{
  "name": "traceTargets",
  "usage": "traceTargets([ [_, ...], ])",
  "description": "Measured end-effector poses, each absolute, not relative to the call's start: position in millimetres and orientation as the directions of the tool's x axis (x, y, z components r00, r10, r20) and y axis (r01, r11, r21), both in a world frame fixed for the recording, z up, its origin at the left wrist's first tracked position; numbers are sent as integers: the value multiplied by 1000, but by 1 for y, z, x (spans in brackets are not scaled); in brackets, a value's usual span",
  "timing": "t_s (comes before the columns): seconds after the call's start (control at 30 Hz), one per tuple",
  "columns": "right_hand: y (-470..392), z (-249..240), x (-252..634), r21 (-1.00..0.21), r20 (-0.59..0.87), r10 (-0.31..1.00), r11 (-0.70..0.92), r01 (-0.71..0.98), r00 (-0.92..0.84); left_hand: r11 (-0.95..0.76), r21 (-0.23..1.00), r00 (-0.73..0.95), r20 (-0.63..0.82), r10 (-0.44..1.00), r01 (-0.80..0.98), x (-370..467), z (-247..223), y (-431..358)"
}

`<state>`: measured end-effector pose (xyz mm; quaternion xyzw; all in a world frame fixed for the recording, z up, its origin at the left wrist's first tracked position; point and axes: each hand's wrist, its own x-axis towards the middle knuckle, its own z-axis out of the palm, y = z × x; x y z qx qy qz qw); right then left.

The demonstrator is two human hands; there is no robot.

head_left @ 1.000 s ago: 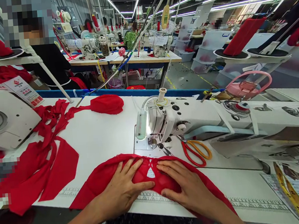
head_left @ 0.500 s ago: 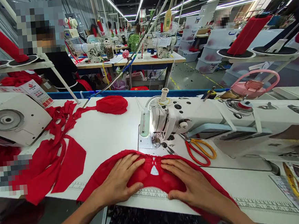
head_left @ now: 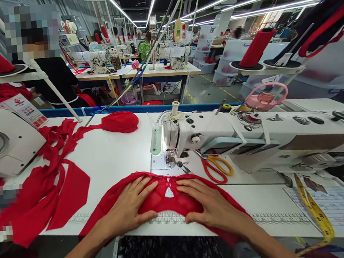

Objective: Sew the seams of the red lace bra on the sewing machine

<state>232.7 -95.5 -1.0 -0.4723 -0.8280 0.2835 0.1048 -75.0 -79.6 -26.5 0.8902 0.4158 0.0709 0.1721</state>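
A red garment piece [head_left: 160, 201], perhaps a bra, lies spread along the table's front edge. At its middle is a small gap with crossed strips, and white tabletop shows through. My left hand [head_left: 133, 205] rests flat on the left half, fingers stretched out and thumb apart. On the right half, my right hand [head_left: 206, 202] lies the same way, fingers spread on the cloth. Just beyond the garment's top edge stands the needle area of a white sewing machine [head_left: 210, 128]. Scissors [head_left: 218, 169] with red and orange handles lie beside it, right of small dark-tipped snips [head_left: 183, 167].
Red cloth pieces [head_left: 72, 192] and a red bundle [head_left: 120, 122] lie to the left, near a second machine [head_left: 9, 142]. A yellow measuring tape [head_left: 313, 209] lies on papers at right. Thread cones [head_left: 257, 47] stand behind. A person [head_left: 52, 81] sits beyond the table.
The whole view has shifted, so the machine, scissors and cloth sit further left in the picture. My hands stay flat on the red garment in much the same pose.
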Motion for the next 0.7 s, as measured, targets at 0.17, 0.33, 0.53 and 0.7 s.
traceTargets([
  [0.17, -100, 2, 238, -573, -38, 817, 454, 682, -576, -596, 359, 618, 64, 784, 719, -78, -30, -85],
  [0.33, -107, 2, 249, -501, 243, 830, 551, 667, -503, -619, 387, 576, 234, 783, 684, -75, -14, -90],
  [0.53, -102, -21, 244, -92, 428, 862, 340, 936, -271, -445, 333, 324, 361, 875, 831, -78, -14, -75],
  [0.7, -100, -4, 243, 26, 590, 750, 352, 935, -299, -504, 358, 419, 292, 860, 786, -74, 0, -51],
])
